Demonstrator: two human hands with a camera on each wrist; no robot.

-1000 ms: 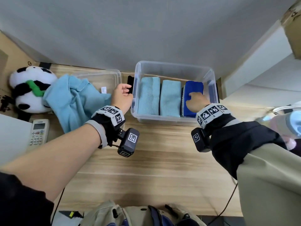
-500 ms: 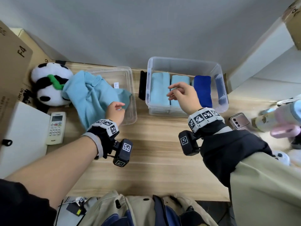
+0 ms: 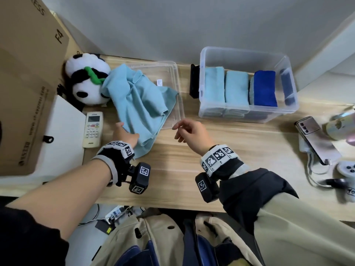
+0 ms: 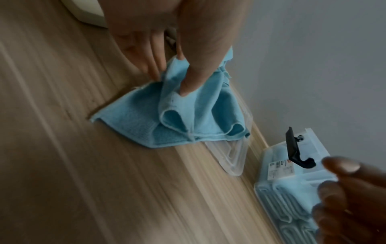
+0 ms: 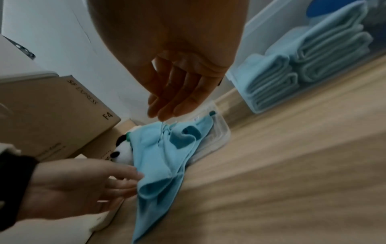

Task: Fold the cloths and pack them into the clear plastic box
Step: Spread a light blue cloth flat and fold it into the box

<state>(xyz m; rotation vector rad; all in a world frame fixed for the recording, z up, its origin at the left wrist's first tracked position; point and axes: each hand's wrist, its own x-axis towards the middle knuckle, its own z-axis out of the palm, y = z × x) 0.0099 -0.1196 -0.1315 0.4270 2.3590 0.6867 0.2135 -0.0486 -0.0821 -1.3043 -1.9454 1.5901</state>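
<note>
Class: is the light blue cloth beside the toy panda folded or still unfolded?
Unfolded. The light blue cloth lies crumpled in loose drapes over the lid; the left hand pinches its near edge.

Wooden table with clear plastic box

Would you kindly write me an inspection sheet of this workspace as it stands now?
Surface: wooden table, bare in the middle.
Job's things: clear box holds folded light-blue cloths and one dark-blue cloth; unfolded cloth lies crumpled across the box lid and table.
Clutter: panda toy, remote, phone, game controller.
Grippers: left hand pinches the unfolded cloth's near edge; right hand is open in the air, holding nothing.
Cables: white cable by the phone; more wiring below the table edge.
Surroundings: cardboard carton at left, grey wall behind.
</note>
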